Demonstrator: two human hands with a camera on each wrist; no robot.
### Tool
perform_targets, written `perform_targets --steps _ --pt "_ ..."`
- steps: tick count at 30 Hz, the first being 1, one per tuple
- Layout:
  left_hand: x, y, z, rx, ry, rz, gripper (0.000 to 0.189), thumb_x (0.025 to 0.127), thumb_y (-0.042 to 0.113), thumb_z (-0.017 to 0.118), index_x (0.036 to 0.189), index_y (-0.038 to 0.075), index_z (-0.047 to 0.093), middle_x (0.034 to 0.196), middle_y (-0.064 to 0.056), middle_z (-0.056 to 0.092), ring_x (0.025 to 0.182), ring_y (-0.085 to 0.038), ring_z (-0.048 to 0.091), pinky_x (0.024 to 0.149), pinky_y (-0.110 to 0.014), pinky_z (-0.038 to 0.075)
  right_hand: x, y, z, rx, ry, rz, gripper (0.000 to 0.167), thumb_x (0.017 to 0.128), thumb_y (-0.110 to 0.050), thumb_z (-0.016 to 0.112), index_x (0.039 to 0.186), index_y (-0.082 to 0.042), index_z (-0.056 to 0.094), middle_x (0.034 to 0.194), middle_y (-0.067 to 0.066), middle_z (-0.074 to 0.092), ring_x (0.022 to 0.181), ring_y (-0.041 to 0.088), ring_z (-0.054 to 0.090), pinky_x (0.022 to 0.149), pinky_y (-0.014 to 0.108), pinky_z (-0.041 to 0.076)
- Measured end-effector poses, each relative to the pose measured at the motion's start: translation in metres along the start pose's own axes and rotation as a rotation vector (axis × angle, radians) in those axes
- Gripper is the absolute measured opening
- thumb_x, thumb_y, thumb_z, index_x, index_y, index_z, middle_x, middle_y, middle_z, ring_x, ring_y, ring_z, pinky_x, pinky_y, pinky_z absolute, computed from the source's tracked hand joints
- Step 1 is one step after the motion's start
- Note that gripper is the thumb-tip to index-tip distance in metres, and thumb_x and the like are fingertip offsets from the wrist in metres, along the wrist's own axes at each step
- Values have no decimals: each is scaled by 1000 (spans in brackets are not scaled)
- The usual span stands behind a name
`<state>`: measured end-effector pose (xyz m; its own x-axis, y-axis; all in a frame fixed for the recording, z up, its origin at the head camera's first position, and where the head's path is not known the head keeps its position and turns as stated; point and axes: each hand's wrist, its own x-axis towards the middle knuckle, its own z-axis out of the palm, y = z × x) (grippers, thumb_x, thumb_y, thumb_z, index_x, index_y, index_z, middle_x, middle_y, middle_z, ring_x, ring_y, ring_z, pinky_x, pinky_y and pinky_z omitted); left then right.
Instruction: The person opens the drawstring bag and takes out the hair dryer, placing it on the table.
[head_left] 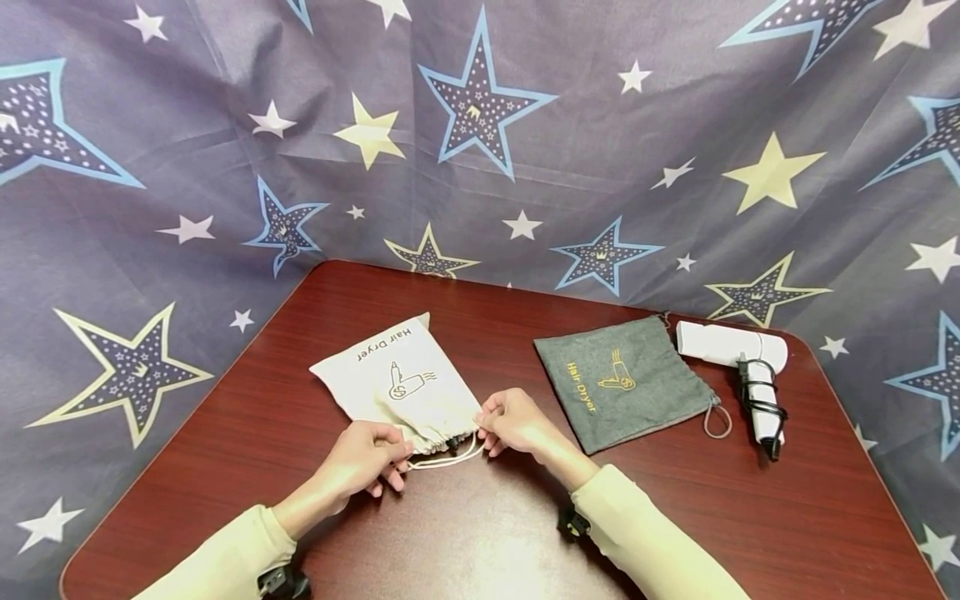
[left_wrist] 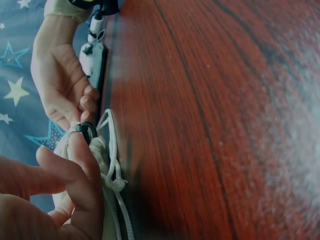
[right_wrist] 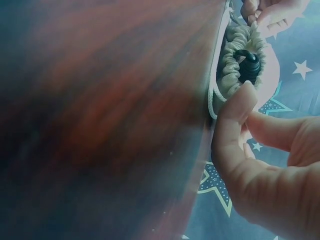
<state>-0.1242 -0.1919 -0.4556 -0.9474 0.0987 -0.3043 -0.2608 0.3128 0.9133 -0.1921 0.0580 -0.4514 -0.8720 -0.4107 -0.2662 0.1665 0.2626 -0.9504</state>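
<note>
A white drawstring bag (head_left: 442,358) printed "Hair Dryer" lies on the table, its gathered mouth toward the person. My left hand (head_left: 363,458) pinches the left side of that mouth between thumb and fingers. At the mouth's other side, my right hand (head_left: 517,423) pinches the cloth edge with bent fingers. The mouth is partly gaping, and a coiled black cord (right_wrist: 250,67) shows inside; the rest of the contents is hidden. A white drawstring (head_left: 448,461) loops out below the mouth, with a knot (left_wrist: 117,184) visible in the left wrist view.
Right of the hands lies a grey drawstring bag (head_left: 637,387) with yellow print. Beyond it, near the table's right edge, rests a white hair dryer (head_left: 727,343) with its black cord (head_left: 750,392) wound round the handle. A star-patterned cloth (head_left: 525,200) hangs behind the table (head_left: 435,542).
</note>
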Motion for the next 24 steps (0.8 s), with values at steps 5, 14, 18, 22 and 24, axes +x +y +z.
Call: perform_targets --steps 5,14,18,22,24 --pt "0 0 0 -4 -3 1 20 99 11 69 86 -4 66 73 -10 68 57 -19 70 43 -24 45 0 1 0 1 0 -3 9 102 4 62 94 9 62 77 20 67 54 14 60 53 29 57" --pt "-2 -2 -4 -16 -4 -10 19 99 11 70 88 -4 68 71 -8 67 57 -18 69 43 -25 44 1 1 -3 -2 9 3 10 102 5 62 92 8 61 76 20 66 54 14 60 53 29 57" --pt "-3 -1 -5 -10 -4 -10 19 98 12 70 87 -3 68 71 -8 68 57 -18 69 43 -25 45 1 1 -3 2 5 4 10 102 5 61 92 8 61 76 20 66 55 14 60 54 29 57" --pt "-4 0 -5 -9 -3 -8 20 98 12 70 86 -3 67 72 -8 68 57 -18 69 42 -25 45 0 0 -4 0 -1 4 11 102 5 61 92 8 61 76 20 66 55 14 60 54 29 57" --pt "-4 0 -6 -8 -3 -8 20 99 12 70 86 -3 67 72 -8 68 56 -18 69 42 -25 44 0 0 -4 -2 -4 2 11 102 5 61 92 8 61 76 20 66 54 14 60 54 28 57"
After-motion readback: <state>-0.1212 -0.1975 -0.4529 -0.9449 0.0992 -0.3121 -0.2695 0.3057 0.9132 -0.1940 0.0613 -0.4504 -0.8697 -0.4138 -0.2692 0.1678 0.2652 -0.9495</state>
